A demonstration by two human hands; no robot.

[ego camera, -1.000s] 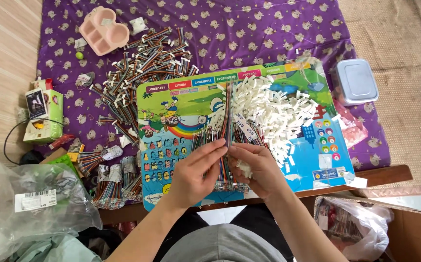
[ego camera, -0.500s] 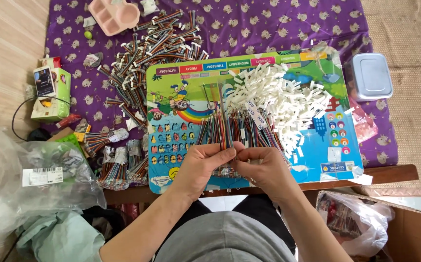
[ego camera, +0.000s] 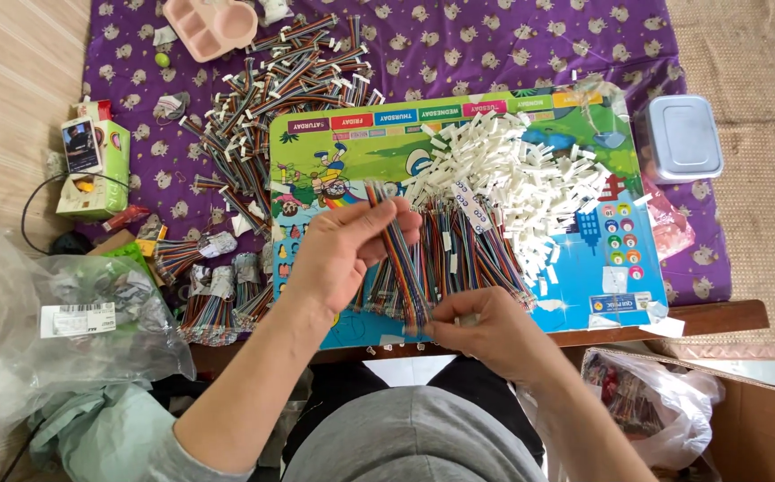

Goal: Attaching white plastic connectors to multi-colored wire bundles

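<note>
I hold one multicoloured ribbon cable (ego camera: 398, 254) over the bright children's board (ego camera: 575, 286) on the tabletop (ego camera: 718, 314). My left hand (ego camera: 338, 254) is curled closed, its fingers pinching the cable's far end near the top of the board's rainbow picture. My right hand (ego camera: 486, 332) is closed too, gripping the near end by the board's front edge. The cable's long axis runs away from me and leans slightly leftward: the far end points up toward the pile of loose cables (ego camera: 271, 89) on the purple patterned cloth (ego camera: 512, 45), the near end toward my lap. Just beside it, to the right, lies the fanned bundle of cables (ego camera: 468, 259) with white connector ends (ego camera: 512, 170) heaped beyond. Half a second ago both my hands were close together low on the bundle, the wires bunched between them; now my left hand has moved up and away, and a single cable is drawn out straight. A grey lidded box (ego camera: 682, 138) sits at the far right.
</note>
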